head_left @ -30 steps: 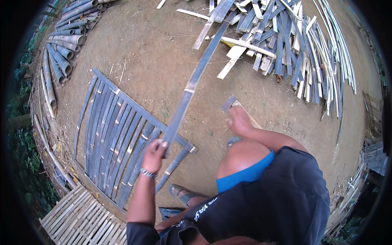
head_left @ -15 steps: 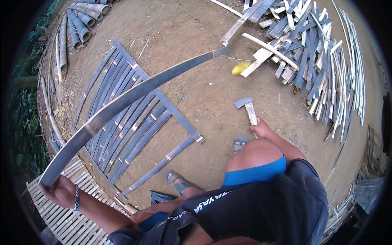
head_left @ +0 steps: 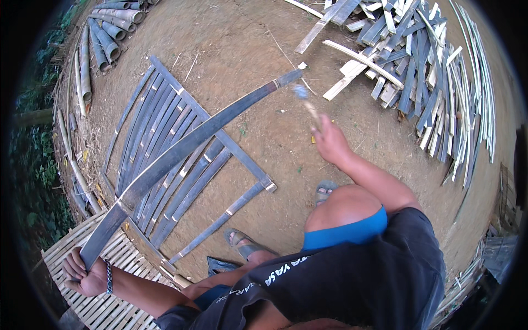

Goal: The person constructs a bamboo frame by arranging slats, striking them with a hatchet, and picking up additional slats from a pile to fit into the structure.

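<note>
In my left hand [head_left: 85, 270] is the near end of a long, dark bamboo slat [head_left: 190, 136], the fingers wrapped round it. The slat slants up and away to the right, above a frame of bamboo slats [head_left: 242, 155] on the ground. My right hand [head_left: 331, 144] is closed round the wooden handle of a small hatchet [head_left: 311, 110]. Its metal head is smeared by motion, close to the slat's far end. Whether head and slat touch, I cannot tell. A small pale piece [head_left: 302, 65] shows just beyond that end.
A large heap of split bamboo pieces [head_left: 407, 71] lies at the far right, with long thin strips [head_left: 479, 82] beside it. Bamboo poles [head_left: 104, 41] lie at the far left. A slatted bamboo platform [head_left: 118, 269] is under my left arm. My sandalled feet [head_left: 242, 242] stand on bare earth.
My right hand has lifted the hatchet from beside my knee toward the slat's far end. My left hand and the slat's near end have shifted slightly right. A blurred yellow thing near the heap is gone.
</note>
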Tool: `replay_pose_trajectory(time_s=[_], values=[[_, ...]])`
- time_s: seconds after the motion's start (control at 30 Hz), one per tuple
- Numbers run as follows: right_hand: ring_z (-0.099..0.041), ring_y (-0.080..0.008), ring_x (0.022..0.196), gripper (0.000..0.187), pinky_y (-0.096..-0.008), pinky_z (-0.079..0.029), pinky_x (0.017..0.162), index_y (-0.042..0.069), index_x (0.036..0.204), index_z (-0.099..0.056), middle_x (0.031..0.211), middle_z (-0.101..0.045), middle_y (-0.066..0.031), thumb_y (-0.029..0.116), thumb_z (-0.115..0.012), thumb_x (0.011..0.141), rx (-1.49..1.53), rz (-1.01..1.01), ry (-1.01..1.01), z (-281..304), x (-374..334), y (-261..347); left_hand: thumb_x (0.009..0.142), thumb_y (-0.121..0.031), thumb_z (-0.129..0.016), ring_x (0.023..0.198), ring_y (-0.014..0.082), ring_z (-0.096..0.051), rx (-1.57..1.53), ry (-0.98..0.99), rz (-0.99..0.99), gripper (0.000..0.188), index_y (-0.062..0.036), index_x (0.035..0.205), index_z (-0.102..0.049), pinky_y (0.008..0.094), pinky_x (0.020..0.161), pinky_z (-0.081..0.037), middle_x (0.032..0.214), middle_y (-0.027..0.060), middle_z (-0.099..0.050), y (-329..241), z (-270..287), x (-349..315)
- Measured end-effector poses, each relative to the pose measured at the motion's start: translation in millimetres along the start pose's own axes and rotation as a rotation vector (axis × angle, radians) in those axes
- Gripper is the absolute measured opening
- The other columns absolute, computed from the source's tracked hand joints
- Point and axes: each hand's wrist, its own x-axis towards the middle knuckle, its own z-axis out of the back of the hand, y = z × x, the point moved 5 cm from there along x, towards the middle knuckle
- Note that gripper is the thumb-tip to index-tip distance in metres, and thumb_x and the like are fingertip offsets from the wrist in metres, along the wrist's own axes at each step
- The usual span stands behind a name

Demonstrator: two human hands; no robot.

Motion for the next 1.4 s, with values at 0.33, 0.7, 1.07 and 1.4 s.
replay_pose_trajectory(time_s=[0.33, 0.7, 1.07, 1.4], values=[[-0.069, -0.037, 0.088, 0.035, -0.0448, -0.057, 0.081, 0.011, 0.131, -0.053, 0.097, -0.067, -0.0194, 0.016, -0.058, 0.097, 0.138, -0.366, 0.214, -21.6, 54.2, 9.2, 0.092, -0.034, -0.053, 0.046, 0.0122, -0.034, -0.048, 0.066, 0.026, 0.04, -0.0156, 0.062, -0.035, 0.0258, 0.05, -0.033, 0.053, -0.0023, -0.032, -3.6, -20.7, -26.9], [-0.069, -0.0414, 0.081, 0.028, -0.0516, -0.056, 0.073, 0.007, 0.119, -0.06, 0.089, -0.07, -0.0229, 0.012, -0.06, 0.091, -0.175, -0.046, 0.067, -31.7, 86.1, -13.3, 0.096, -0.039, -0.047, 0.047, 0.0135, -0.03, -0.04, 0.018, 0.029, 0.044, -0.0157, 0.061, -0.033, 0.0274, 0.052, -0.031, 0.054, -0.0011, -0.03, -11.0, -11.6, -21.1], [-0.068, -0.0429, 0.093, 0.022, -0.0505, -0.053, 0.08, 0.004, 0.111, -0.058, 0.097, -0.069, -0.0245, 0.017, -0.063, 0.094, -0.169, 0.203, 0.18, -61.6, 57.1, 44.4, 0.103, -0.037, -0.041, 0.049, 0.0136, -0.031, 0.071, -0.22, -0.02, 0.047, -0.0136, 0.063, -0.038, 0.0284, 0.052, -0.03, 0.056, 0.0, -0.033, -14.7, 22.1, -34.7], [-0.069, -0.0386, 0.082, 0.018, -0.0499, -0.054, 0.073, 0.004, 0.107, -0.057, 0.09, -0.068, -0.0212, 0.012, -0.062, 0.092, -0.205, 0.439, 0.022, -59.0, 48.1, 15.2, 0.104, -0.034, -0.041, 0.05, 0.0137, -0.031, 0.057, -0.233, -0.017, 0.046, -0.0127, 0.064, -0.038, 0.0292, 0.052, -0.03, 0.056, 0.0003, -0.032, -9.0, 28.3, -36.5]])
